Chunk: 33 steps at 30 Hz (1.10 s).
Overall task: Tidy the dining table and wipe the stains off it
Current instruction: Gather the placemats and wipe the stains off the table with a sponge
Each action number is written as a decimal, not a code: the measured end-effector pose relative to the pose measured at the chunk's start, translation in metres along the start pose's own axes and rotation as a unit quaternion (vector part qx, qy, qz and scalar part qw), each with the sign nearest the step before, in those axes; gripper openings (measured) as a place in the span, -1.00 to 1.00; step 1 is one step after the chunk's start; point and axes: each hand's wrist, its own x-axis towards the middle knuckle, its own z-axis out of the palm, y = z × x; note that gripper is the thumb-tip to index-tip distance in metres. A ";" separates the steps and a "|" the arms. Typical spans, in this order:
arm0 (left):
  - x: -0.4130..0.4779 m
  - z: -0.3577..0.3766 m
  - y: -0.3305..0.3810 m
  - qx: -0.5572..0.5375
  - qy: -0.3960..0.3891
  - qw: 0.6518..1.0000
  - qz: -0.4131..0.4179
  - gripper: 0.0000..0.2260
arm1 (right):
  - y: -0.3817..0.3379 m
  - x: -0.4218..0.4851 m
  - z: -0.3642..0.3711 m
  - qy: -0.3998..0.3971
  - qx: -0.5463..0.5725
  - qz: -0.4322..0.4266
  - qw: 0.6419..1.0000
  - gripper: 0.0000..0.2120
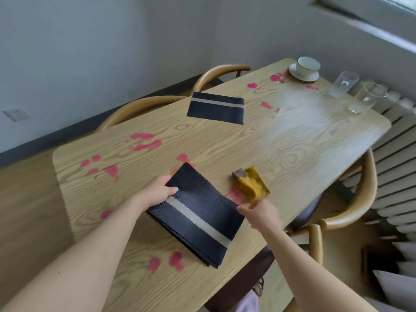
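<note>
On stained table (292, 143), left grip (157, 192) clamps navy placemat (198, 212) (folded); right grip (258, 213) pinches peel (249, 184).

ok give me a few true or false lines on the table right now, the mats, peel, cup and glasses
1. The left hand grips the near placemat by its edge. True.
2. The cup stands on a saucer. True.
3. The banana peel lies on the far placemat. False: it lies on the bare table, beside the near placemat.
4. All the stains have been wiped off. False: pink stains still mark the table in many spots.
5. Two glasses stand upright near the cup. True.
</note>
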 end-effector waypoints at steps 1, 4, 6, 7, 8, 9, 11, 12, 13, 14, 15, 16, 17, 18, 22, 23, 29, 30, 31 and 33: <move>0.006 0.003 -0.001 0.037 0.009 0.999 0.010 -0.70 | 0.004 -0.001 0.001 -0.010 -0.027 0.010 1.000 -0.66; 0.016 0.017 -0.005 0.130 0.082 0.988 0.024 -0.58 | 0.009 -0.002 0.009 -0.027 -0.067 0.011 0.997 -0.64; 0.016 0.024 -0.008 0.160 0.115 0.980 0.007 -0.52 | 0.007 -0.002 0.012 -0.030 -0.062 0.011 0.998 -0.67; 0.015 0.027 -0.009 0.176 0.119 0.977 -0.006 -0.48 | 0.005 -0.001 0.013 -0.037 -0.053 0.011 0.998 -0.70; 0.014 0.028 -0.011 0.195 0.120 0.973 -0.017 -0.45 | 0.004 0.000 0.013 -0.044 -0.044 0.011 0.998 -0.72; 0.014 0.029 -0.011 0.213 0.121 0.969 -0.023 -0.43 | 0.003 0.001 0.013 -0.048 -0.038 0.010 0.998 -0.75; 0.013 0.030 -0.012 0.225 0.128 0.965 -0.033 -0.41 | 0.002 0.001 0.014 -0.048 -0.035 0.007 0.998 -0.78; 0.013 0.031 -0.011 0.217 0.130 0.967 -0.041 -0.40 | 0.003 0.001 0.015 -0.048 -0.036 0.008 0.998 -0.78; 0.013 0.031 -0.010 0.206 0.129 0.969 -0.049 -0.39 | 0.003 0.001 0.017 -0.049 -0.033 0.010 0.998 -0.78; 0.013 0.031 -0.010 0.197 0.129 0.970 -0.058 -0.39 | 0.003 0.002 0.019 -0.053 -0.026 0.012 0.998 -0.77; 0.013 0.031 -0.009 0.194 0.131 0.970 -0.063 -0.40 | 0.003 0.001 0.020 -0.057 -0.015 0.015 0.998 -0.77; 0.013 0.031 -0.008 0.192 0.134 0.970 -0.066 -0.41 | 0.003 0.001 0.021 -0.062 -0.008 0.016 0.998 -0.77; 0.014 0.031 -0.008 0.186 0.139 0.970 -0.067 -0.41 | 0.002 0.001 0.021 -0.067 -0.008 0.015 0.998 -0.76; 0.015 0.030 -0.009 0.177 0.145 0.971 -0.067 -0.39 | 0.002 0.001 0.021 -0.071 -0.013 0.013 0.997 -0.75; 0.018 0.030 -0.010 0.146 0.143 0.975 -0.091 -0.38 | 0.000 0.003 0.019 -0.078 -0.017 0.014 0.997 -0.78; 0.018 0.030 -0.010 0.154 0.139 0.973 -0.102 -0.45 | 0.000 0.003 0.018 -0.076 -0.019 0.012 0.997 -0.77; 0.011 0.036 -0.004 0.067 0.159 0.982 -0.070 -0.63 | 0.001 0.003 0.011 -0.127 -0.003 0.011 0.992 -0.67; 0.006 0.034 -0.002 0.021 0.159 0.985 -0.060 -0.72 | 0.000 0.001 0.008 -0.145 -0.005 0.013 0.989 -0.65; 0.004 0.031 0.002 -0.016 0.153 0.987 -0.051 -0.77 | 0.000 0.002 0.003 -0.154 -0.007 0.016 0.988 -0.63; 0.000 0.021 0.009 -0.095 0.139 0.985 -0.032 -0.78 | 0.000 0.002 -0.008 -0.157 0.017 0.019 0.987 -0.63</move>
